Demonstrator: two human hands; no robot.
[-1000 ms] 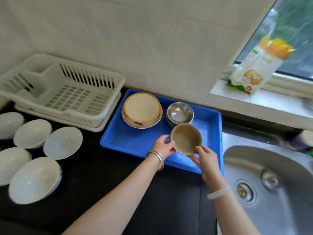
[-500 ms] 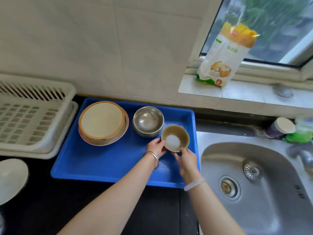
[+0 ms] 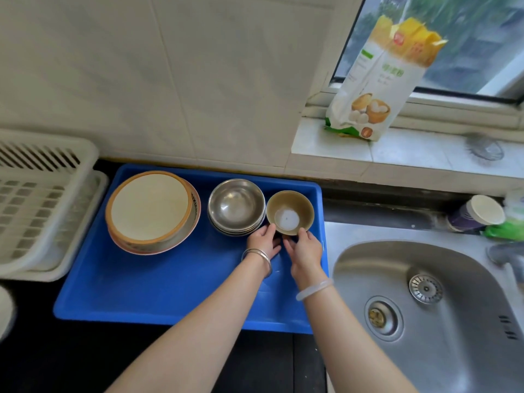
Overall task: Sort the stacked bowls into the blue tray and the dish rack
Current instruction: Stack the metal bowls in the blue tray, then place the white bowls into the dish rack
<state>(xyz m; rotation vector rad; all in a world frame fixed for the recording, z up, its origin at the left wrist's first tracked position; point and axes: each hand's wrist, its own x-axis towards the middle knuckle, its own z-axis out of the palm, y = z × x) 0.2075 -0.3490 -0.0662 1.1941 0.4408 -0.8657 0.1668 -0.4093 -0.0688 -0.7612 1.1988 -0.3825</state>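
A small olive-brown bowl (image 3: 289, 212) with a pale bottom sits upright in the back right corner of the blue tray (image 3: 158, 290). My left hand (image 3: 263, 243) and my right hand (image 3: 304, 248) both hold its near side, fingers on its lower rim. Left of it in the tray stands a stack of steel bowls (image 3: 236, 207). Further left is a stack of wide cream bowls with orange rims (image 3: 151, 211). The white dish rack (image 3: 37, 199) stands left of the tray and holds nothing that I can see.
A steel sink (image 3: 425, 302) lies right of the tray. A flour bag (image 3: 380, 80) stands on the window sill. A purple cup (image 3: 476, 214) and something green sit behind the sink. A white bowl edge (image 3: 4, 310) shows at far left on the black counter.
Both hands have carried the small brown bowl away from me, from above the tray's near side down into its back right corner beside the steel bowls. The view has shifted right.
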